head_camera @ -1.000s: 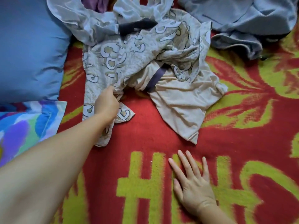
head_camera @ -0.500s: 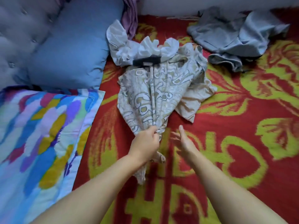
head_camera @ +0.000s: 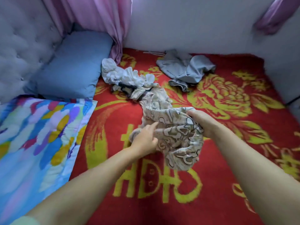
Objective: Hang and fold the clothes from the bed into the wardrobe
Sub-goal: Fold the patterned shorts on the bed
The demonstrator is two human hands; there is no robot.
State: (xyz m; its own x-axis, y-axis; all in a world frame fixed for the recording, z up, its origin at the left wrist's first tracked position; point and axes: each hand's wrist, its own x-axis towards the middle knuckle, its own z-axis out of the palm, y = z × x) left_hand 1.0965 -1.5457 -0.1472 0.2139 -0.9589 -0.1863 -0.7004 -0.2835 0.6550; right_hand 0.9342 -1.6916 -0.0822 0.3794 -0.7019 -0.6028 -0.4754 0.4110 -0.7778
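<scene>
1. Right hand [head_camera: 205, 123]: fingers curled tight round a bunched fold of the beige patterned garment [head_camera: 175, 127], thumb on top of the cloth, near end of the fabric hanging below the fingers.
2. Left hand [head_camera: 145, 138]: fingers partly curled, tips pressed into the same garment just left of the right-hand grip; whether pinching or only touching, cannot tell through the blur.
3. Beige patterned garment: bunched between the two sets of fingers, trailing away from them over the red and yellow blanket [head_camera: 227, 168] toward the far end of the bed.
4. White crumpled garment [head_camera: 125, 75]: beyond the fingertips, at the far end of the beige one, touching it, with a dark band where they meet.
5. Grey garment [head_camera: 185, 69]: well beyond the right fingers, heaped near the wall, apart from the other two.
6. Blue pillow [head_camera: 73, 65]: far to the left of the left fingers, against the tufted headboard [head_camera: 24, 46].
7. Multicoloured quilt [head_camera: 37, 135]: left of the left forearm.
8. Pink curtain [head_camera: 100, 21]: above the pillow, far past the fingers.
</scene>
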